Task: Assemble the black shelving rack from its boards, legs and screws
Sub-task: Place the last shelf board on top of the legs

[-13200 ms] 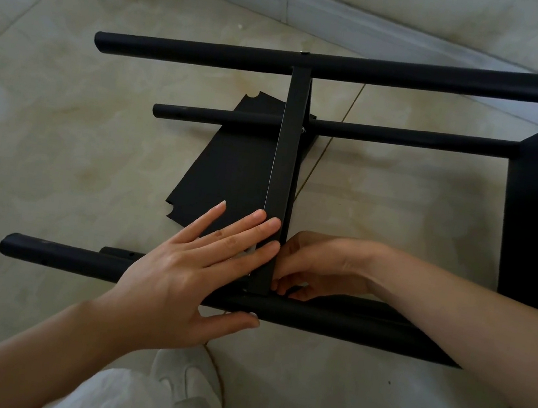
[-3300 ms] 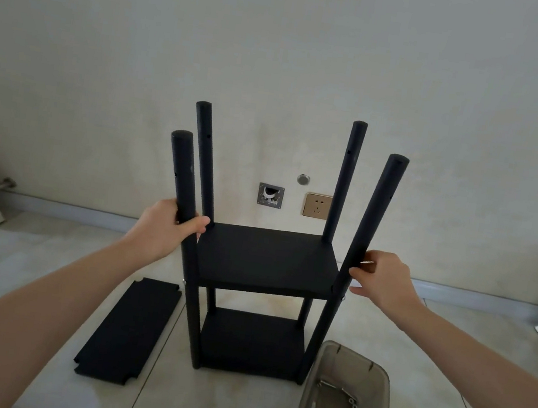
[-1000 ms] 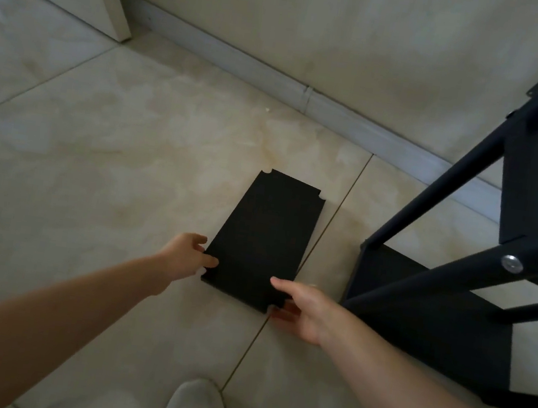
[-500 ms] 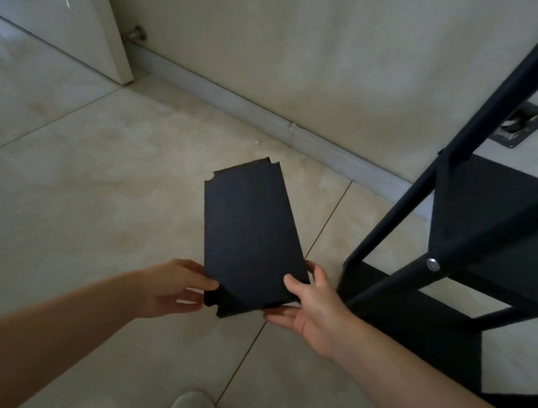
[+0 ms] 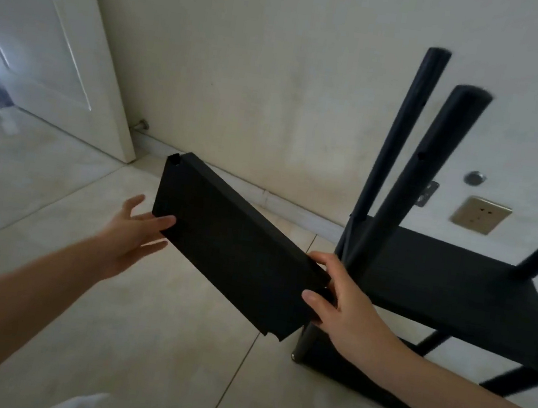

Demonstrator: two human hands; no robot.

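Hanging tilted in the air above the tiled floor (image 5: 53,201), a loose black board (image 5: 233,254) is showing its flat matt face and a folded rim along its upper long edge, with small notches cut into its corners. It is slanting down from its far-left corner to its near-right end, just left of the rack (image 5: 449,291). That rack is standing upright on the floor against the pale wall (image 5: 280,67), with two black shelves already sitting between its round black legs (image 5: 416,176); the leg tops are rising bare above the upper shelf, with small holes showing in their sides. No brand, label or writing is showing on the board or the rack.

The right hand (image 5: 346,308) is grasping the board's near-right end, thumb lying on the face and fingers wrapping over the upper edge. The left hand (image 5: 131,236) is lying released, its fingers straight and spread, with fingertips touching the board's left end near the lower corner; the palm is facing up beneath it.

Behind the rack, a beige wall socket (image 5: 480,214) is sitting low on the wall, and a white door (image 5: 52,35) is standing open at the left.
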